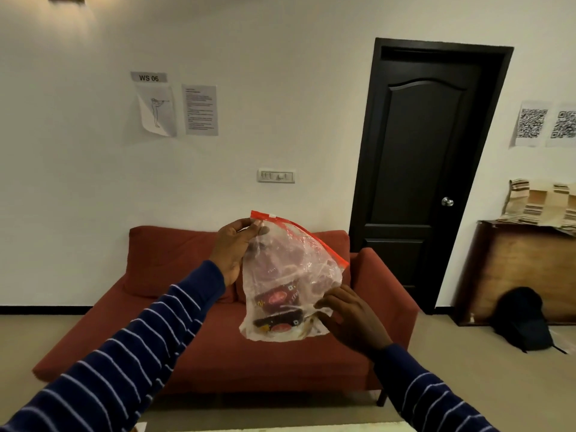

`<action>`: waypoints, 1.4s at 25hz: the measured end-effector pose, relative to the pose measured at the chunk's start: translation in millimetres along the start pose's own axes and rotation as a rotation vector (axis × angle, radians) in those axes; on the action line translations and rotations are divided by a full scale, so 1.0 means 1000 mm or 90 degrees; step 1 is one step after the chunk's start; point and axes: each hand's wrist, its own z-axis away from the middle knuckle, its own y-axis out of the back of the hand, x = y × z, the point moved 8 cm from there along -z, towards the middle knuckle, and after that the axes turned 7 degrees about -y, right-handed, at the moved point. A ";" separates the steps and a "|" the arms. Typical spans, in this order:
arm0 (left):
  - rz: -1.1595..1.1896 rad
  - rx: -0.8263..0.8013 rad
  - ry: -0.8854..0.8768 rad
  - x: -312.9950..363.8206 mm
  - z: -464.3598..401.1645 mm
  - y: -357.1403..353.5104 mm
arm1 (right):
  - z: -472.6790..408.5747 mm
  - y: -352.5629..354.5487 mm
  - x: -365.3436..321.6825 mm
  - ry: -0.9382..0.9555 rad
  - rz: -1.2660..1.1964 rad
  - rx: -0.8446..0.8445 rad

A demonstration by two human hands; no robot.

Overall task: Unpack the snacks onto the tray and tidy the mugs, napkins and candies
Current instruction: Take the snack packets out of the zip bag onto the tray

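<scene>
A: Head view, landmark is the red sofa (218, 307). What's in the hands?

B: Clear zip bag (290, 275) with a red seal strip, held up in the air in front of the sofa's backrest, not touching it. Left hand (232, 251) pinches the bag's top left corner right at the seal, thumb and fingertips curled onto the plastic. The bag hangs down from that corner, seal strip slanting down to the right.

A: Right hand?

B: Right hand (349, 316) is at the bag's lower right edge, in front of the sofa seat. Fingers straight-ish and slightly spread, tips against the plastic. Looks like touching, not gripping; can't tell if the thumb is hooked behind the film.

A: Contents?

B: Snack packets (277, 304) sit bunched in the bottom of the bag, dark red and black wrappers with a red oval logo. Count is unclear, plastic is crumpled and blurs them.

A: Sleeves?

B: Both arms in navy sleeves with thin pale stripes, coming in from the lower corners.

A: Rest of the room, relative to the sofa?

B: Dark door (417, 169) just right of the sofa, shut, round knob. Switch plate (276, 175) on the wall above the backrest. Two paper sheets and a "WS 06" label (149, 77) higher up, above the sofa's left end. Well right of the sofa: wooden cabinet (517, 269), black backpack (523, 319) on the floor against it, QR code sheets (545, 123) on the wall above.
</scene>
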 end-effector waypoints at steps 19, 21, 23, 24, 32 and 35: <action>-0.167 0.027 -0.149 0.023 0.032 -0.015 | -0.152 0.029 -0.045 -0.220 -0.358 0.081; -0.156 0.054 -0.164 0.030 0.031 -0.007 | -0.159 0.023 -0.045 -0.240 -0.336 0.057; -0.141 0.069 -0.166 0.036 0.027 -0.001 | -0.164 0.016 -0.048 -0.246 -0.350 0.029; -0.145 0.070 -0.171 0.039 0.025 0.001 | -0.166 0.014 -0.050 -0.243 -0.359 0.028; -0.195 0.113 -0.197 0.050 0.011 0.011 | -0.183 0.017 -0.053 -0.187 -0.345 0.038; -0.191 0.146 -0.197 0.049 0.008 0.015 | -0.185 0.016 -0.050 -0.171 -0.294 0.029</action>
